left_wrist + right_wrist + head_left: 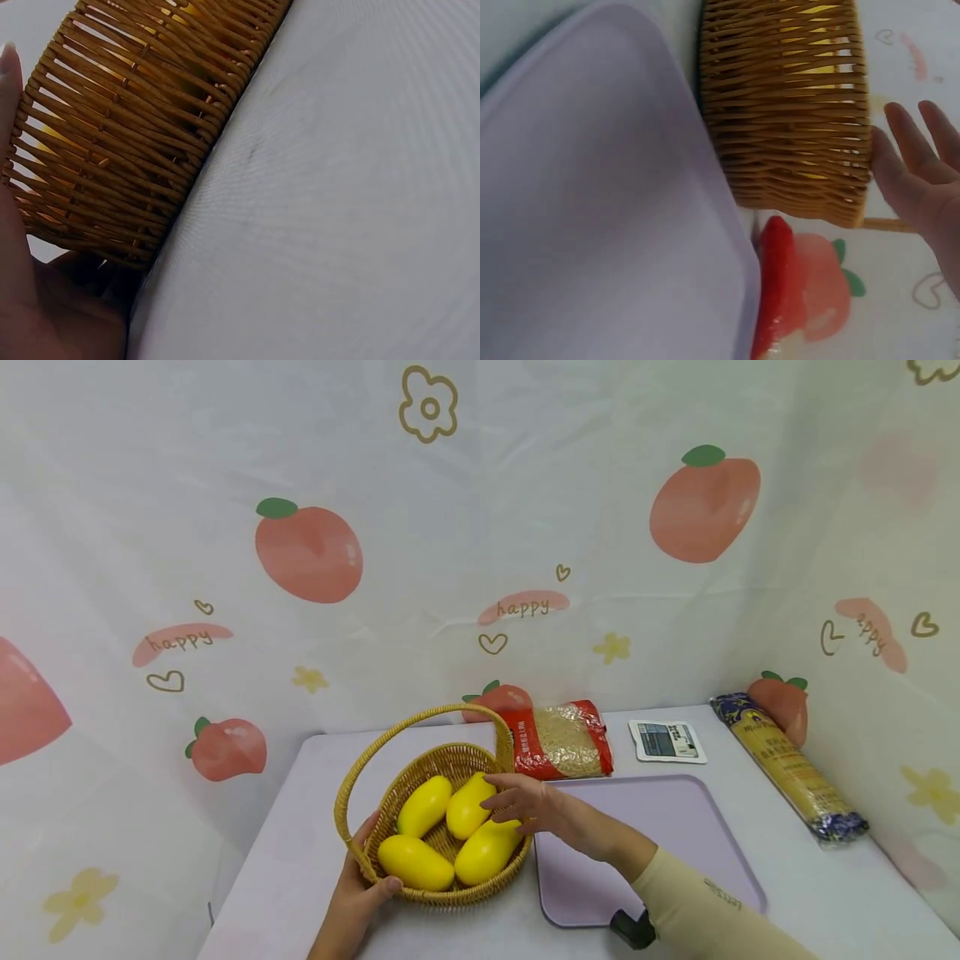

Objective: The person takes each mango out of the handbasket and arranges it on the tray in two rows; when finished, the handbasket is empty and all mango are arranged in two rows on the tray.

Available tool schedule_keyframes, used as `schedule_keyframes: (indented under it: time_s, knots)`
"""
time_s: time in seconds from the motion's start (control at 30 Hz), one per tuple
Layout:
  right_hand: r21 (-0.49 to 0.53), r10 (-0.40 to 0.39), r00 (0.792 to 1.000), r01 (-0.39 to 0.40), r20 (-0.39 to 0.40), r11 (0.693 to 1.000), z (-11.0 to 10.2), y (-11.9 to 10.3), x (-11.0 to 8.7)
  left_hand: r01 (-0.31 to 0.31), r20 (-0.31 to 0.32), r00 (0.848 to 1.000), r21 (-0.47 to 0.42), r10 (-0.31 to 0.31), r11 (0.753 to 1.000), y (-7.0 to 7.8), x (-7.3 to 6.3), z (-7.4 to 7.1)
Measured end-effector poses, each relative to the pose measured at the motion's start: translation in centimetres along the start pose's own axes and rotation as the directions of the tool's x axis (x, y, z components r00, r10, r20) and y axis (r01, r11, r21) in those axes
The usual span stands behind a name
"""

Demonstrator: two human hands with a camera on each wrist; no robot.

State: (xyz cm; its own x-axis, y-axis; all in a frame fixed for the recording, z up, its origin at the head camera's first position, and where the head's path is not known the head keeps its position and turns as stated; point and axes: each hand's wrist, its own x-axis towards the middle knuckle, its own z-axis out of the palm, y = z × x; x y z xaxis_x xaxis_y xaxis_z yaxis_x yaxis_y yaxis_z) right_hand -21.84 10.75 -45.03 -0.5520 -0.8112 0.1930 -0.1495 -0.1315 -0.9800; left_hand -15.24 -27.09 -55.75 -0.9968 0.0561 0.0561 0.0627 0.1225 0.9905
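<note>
A wicker basket [450, 900] with a tall arched handle [365, 758] stands on the table and holds several yellow mangoes [416, 862]. My left hand [356, 897] grips the basket at its left side, the thumb at the front edge and the fingers around the outside. In the left wrist view, that hand [34, 300] lies against the woven wall. My right hand [538, 808] hovers over the basket's right rim, fingers loosely bent toward the mangoes and holding nothing. The right wrist view has its fingers [915, 150] spread beside the basket's rim.
A light purple tray [600, 906] lies to the right of the basket, partly under my right forearm. Behind are a red bag of grain [566, 739] and a small white packet [667, 741]. A long noodle package [787, 768] lies along the right wall.
</note>
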Motion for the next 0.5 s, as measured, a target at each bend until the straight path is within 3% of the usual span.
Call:
schedule_keyframes:
  time_s: [0.23, 0.5]
  knots:
    - [0.101, 0.010, 1.000, -0.011, 0.013, 0.995, -0.2, 1.2, 1.6, 0.010, 0.005, 1.000, -0.011, -0.010, 1.000, 0.1, 0.0, 0.0]
    - [0.041, 0.145, 0.989, -0.146, 0.019, 0.988, -0.6, 1.6, 3.9, 0.030, -0.001, 1.000, -0.010, -0.030, 1.000, -0.1, 0.1, -0.1]
